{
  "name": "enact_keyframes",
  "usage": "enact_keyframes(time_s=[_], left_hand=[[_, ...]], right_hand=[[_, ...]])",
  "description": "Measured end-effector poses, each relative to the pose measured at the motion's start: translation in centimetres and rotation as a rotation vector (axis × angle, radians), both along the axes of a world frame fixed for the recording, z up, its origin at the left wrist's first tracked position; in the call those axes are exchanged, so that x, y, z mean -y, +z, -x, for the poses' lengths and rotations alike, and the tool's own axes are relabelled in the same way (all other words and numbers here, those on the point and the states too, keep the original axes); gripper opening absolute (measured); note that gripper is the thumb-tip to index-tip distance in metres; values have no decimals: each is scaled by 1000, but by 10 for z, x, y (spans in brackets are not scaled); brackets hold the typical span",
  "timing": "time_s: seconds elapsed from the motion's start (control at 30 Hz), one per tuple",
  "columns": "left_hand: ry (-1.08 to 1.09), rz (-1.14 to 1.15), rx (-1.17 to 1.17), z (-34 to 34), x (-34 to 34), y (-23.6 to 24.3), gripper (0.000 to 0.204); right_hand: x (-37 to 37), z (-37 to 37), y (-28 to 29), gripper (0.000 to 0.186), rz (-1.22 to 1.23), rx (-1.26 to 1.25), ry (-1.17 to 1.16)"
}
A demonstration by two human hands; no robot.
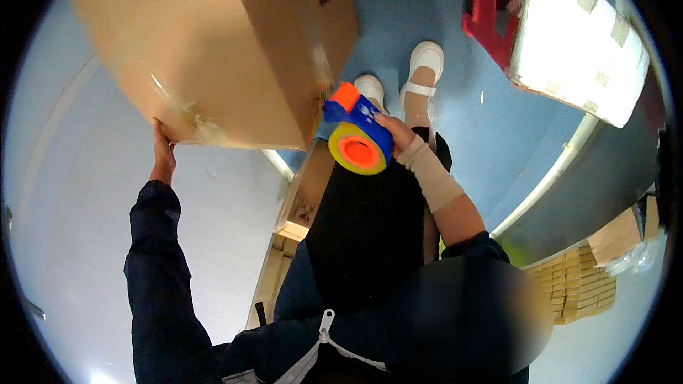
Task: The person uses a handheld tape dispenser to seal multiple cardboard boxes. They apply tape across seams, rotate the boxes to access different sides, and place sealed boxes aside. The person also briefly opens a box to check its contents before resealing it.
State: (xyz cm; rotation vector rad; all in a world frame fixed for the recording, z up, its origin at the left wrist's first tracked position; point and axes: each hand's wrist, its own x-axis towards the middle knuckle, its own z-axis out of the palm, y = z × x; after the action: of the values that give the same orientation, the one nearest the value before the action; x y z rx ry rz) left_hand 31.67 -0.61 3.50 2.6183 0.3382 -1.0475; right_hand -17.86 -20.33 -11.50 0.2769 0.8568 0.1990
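Note:
A large brown cardboard box (pixel 192 50) takes up the upper left, with clear tape along its edges. My left hand (pixel 163 153) grips its near lower corner, the thumb side against the cardboard and part of the fingers hidden by it. In my right hand (pixel 400 135) is a blue tape dispenser (pixel 370 119) with an orange part at its front. A yellow tape roll (pixel 341 160) with an orange hub is mounted on it. The front of the dispenser is close to the box's near right edge; whether they touch, I cannot tell.
A white table (pixel 128 263) lies on the left, with smaller cartons (pixel 302 203) beside it. At the upper right, a taped white block (pixel 576 43) rests against a red plastic stool (pixel 487 0). Stacked yellowish cartons (pixel 580 284) stand at the lower right. My white shoes (pixel 427 60) are on a blue floor.

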Motion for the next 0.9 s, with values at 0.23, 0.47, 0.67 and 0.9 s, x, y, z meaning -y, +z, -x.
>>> enact_keyframes(time_s=[0.23,0.47,0.67,0.9], left_hand=[[71,17,-41,12,-6,2,91],[139,-36,-316,116,80,11,95],[242,157,-506,212,185,-7,91],[270,201,-462,269,228,-28,88]], right_hand=[[11,2,-2,43,69,-48,-60],[164,27,11,37,286,-252,-272],[323,-7,24,36,482,-213,-652],[398,4,-9,38,477,-236,-431]])
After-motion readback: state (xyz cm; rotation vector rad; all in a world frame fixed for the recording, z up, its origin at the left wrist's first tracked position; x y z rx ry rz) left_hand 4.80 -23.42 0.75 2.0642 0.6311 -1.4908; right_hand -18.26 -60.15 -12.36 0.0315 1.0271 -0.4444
